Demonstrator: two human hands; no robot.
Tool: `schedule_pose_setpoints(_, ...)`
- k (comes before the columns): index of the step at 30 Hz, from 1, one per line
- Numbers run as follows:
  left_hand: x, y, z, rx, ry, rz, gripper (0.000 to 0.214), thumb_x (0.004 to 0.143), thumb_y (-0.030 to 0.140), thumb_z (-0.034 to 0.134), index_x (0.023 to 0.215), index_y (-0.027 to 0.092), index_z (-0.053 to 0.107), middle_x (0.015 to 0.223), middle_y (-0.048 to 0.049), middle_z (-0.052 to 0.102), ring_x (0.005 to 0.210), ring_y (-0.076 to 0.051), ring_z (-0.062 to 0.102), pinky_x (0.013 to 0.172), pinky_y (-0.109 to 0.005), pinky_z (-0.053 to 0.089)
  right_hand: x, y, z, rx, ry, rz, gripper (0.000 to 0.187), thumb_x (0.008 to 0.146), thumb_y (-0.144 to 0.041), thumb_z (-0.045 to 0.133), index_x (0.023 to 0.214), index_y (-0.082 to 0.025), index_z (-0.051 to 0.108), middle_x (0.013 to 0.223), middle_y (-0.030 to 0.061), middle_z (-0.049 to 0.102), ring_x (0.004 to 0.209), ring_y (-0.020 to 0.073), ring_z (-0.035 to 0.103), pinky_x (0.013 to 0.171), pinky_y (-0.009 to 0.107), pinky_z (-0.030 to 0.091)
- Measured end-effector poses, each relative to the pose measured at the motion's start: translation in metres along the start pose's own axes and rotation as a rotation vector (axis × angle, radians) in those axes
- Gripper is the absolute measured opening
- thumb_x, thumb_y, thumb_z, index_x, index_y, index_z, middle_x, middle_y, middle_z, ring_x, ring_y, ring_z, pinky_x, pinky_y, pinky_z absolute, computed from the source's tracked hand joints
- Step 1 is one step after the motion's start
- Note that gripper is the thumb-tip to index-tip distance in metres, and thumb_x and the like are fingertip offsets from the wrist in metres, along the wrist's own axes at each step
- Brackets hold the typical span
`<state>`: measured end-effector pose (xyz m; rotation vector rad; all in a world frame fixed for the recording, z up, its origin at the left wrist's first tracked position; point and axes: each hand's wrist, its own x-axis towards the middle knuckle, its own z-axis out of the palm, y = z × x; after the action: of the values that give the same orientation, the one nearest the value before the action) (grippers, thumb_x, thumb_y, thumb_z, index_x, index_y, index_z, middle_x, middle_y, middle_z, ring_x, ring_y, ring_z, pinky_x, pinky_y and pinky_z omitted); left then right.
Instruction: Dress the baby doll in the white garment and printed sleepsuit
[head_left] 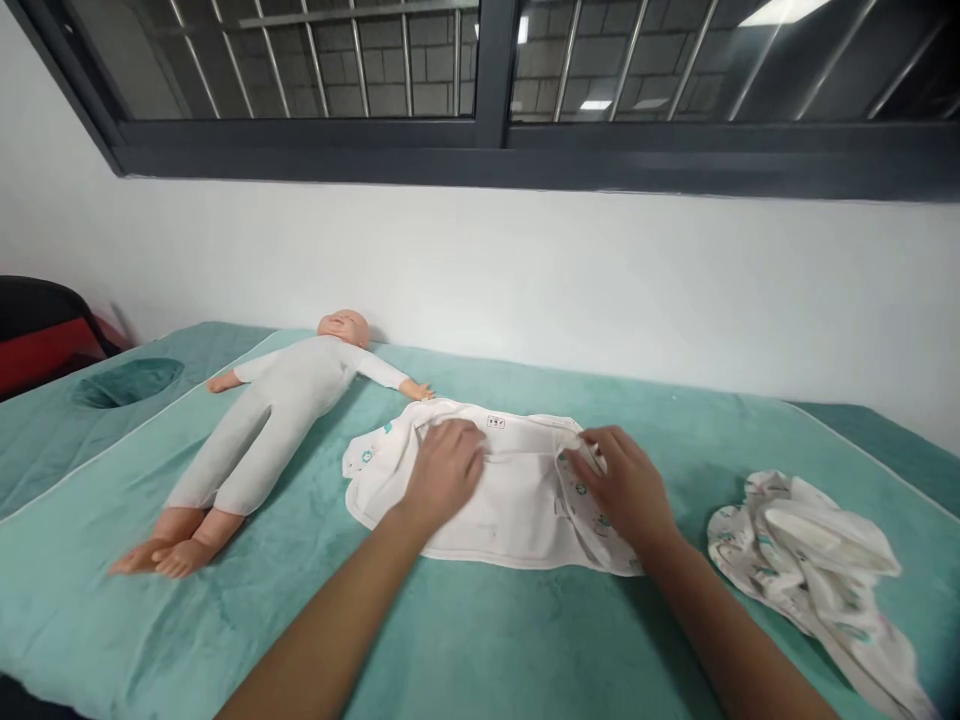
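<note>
Forearms are stretched over a green cover, which is laid over a padded bed. Near the right arm, a bunched printed cloth is left in a loose heap, touched by neither hand; nothing appears to have been done to it so far.

Between the hands, a white garment is laid out on the cover, mostly opened, with its plain inner side turned up and a small label shown at its far edge. The spreading is judged to be well advanced but unfinished: the lower edge is lying fairly flat, while printed parts are folded or rumpled at both sides.

The left hand is rested on the garment with fingers curled; whether cloth is gripped cannot be told. The right hand is held half closed at the opposite printed edge, its fingertips blurred, so a firm pinch cannot be confirmed.

Farther off to the left, a doll is laid on its back, arms spread, one hand just beside the garment. Only its plain white body covering is seen; no printed piece has been put on it. Behind, a white wall is topped by a dark-framed window.
</note>
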<state>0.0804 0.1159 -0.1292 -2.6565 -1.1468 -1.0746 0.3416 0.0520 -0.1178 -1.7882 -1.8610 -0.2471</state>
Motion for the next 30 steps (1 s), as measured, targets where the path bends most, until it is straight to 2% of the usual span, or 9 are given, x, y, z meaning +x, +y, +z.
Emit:
schedule_pose_setpoints(3,-0.021,0.033,-0.003,-0.137,-0.170,0.131,0.017,0.095,0.028,0.046,0.097,0.018,0.060,0.098,-0.0069,0.063,0.094,-0.022,0.054,0.082,-0.037,0.043,-0.036,-0.012,-0.008,0.073,-0.155,-0.079,0.037,0.089,-0.051,0.055,0.114,-0.024,0.056,0.117,0.0095,0.061,0.108,0.0276,0.058,0.089,0.041,0.047)
schedule_pose_setpoints(6,-0.043,0.055,-0.007,-0.240,-0.276,0.191,0.025,0.087,0.042,0.062,0.101,0.020,0.061,0.100,-0.0046,0.063,0.097,-0.022,0.053,0.085,-0.038,0.042,-0.066,-0.013,-0.011,0.097,-0.201,-0.126,0.053,0.082,-0.053,0.063,0.126,-0.027,0.052,0.133,0.0094,0.055,0.122,0.0310,0.050,0.098,0.047,0.044)
schedule_pose_setpoints(9,-0.057,0.063,-0.011,-0.296,-0.284,0.172,0.036,0.081,0.043,0.070,0.109,0.023,0.060,0.106,-0.0034,0.062,0.101,-0.022,0.052,0.087,-0.038,0.041,-0.080,-0.007,-0.016,0.156,-0.152,-0.072,0.037,0.085,-0.046,0.060,0.116,-0.026,0.060,0.128,0.0088,0.058,0.120,0.0294,0.053,0.099,0.045,0.043)
schedule_pose_setpoints(12,-0.062,0.066,-0.012,-0.245,-0.251,0.165,0.017,0.089,0.030,0.061,0.103,0.021,0.062,0.101,-0.0039,0.062,0.097,-0.020,0.053,0.084,-0.036,0.041,-0.082,-0.003,-0.024,0.259,-0.151,0.078,0.022,0.090,-0.040,0.050,0.095,-0.024,0.064,0.104,0.0065,0.068,0.100,0.0251,0.062,0.089,0.040,0.048)
schedule_pose_setpoints(15,-0.066,0.069,-0.014,-0.167,-0.147,0.226,0.015,0.094,0.020,0.048,0.095,0.018,0.063,0.089,-0.0047,0.063,0.084,-0.018,0.054,0.075,-0.034,0.042,-0.082,0.000,-0.035,0.386,-0.111,0.375,0.028,0.089,-0.046,0.048,0.091,-0.022,0.062,0.081,0.0022,0.067,0.075,0.0219,0.062,0.070,0.034,0.049)
schedule_pose_setpoints(17,-0.070,0.072,-0.015,-0.155,-0.089,0.299,0.016,0.094,0.017,0.047,0.096,0.016,0.062,0.084,-0.0049,0.063,0.078,-0.017,0.054,0.070,-0.033,0.042,-0.083,0.005,-0.041,0.528,-0.071,0.488,0.034,0.088,-0.053,0.048,0.090,-0.021,0.061,0.081,0.0018,0.066,0.076,0.0220,0.062,0.069,0.032,0.049)
schedule_pose_setpoints(20,-0.076,0.074,-0.017,-0.176,-0.056,0.375,0.015,0.092,0.016,0.047,0.097,0.016,0.061,0.081,-0.0048,0.062,0.076,-0.017,0.055,0.067,-0.032,0.043,-0.085,0.019,-0.045,0.614,-0.094,0.541,0.046,0.089,-0.059,0.042,0.092,-0.019,0.064,0.092,0.0056,0.068,0.089,0.0249,0.063,0.078,0.035,0.049)
schedule_pose_setpoints(25,-0.077,0.071,-0.016,-0.214,-0.004,0.317,0.015,0.092,0.018,0.047,0.095,0.016,0.062,0.078,-0.0057,0.062,0.073,-0.017,0.056,0.065,-0.032,0.046,-0.073,0.047,-0.032,0.154,-0.001,0.463,0.057,0.077,-0.059,0.057,0.114,-0.016,0.062,0.108,0.0128,0.064,0.100,0.0307,0.058,0.088,0.043,0.045)
schedule_pose_setpoints(30,-0.074,0.067,-0.013,-0.275,0.057,0.246,0.015,0.091,0.017,0.047,0.095,0.017,0.061,0.078,-0.0055,0.063,0.071,-0.017,0.058,0.062,-0.030,0.048,-0.042,0.079,-0.022,0.137,-0.083,0.415,0.038,0.080,-0.051,0.051,0.095,-0.020,0.067,0.098,0.0088,0.067,0.090,0.0264,0.059,0.085,0.039,0.044)
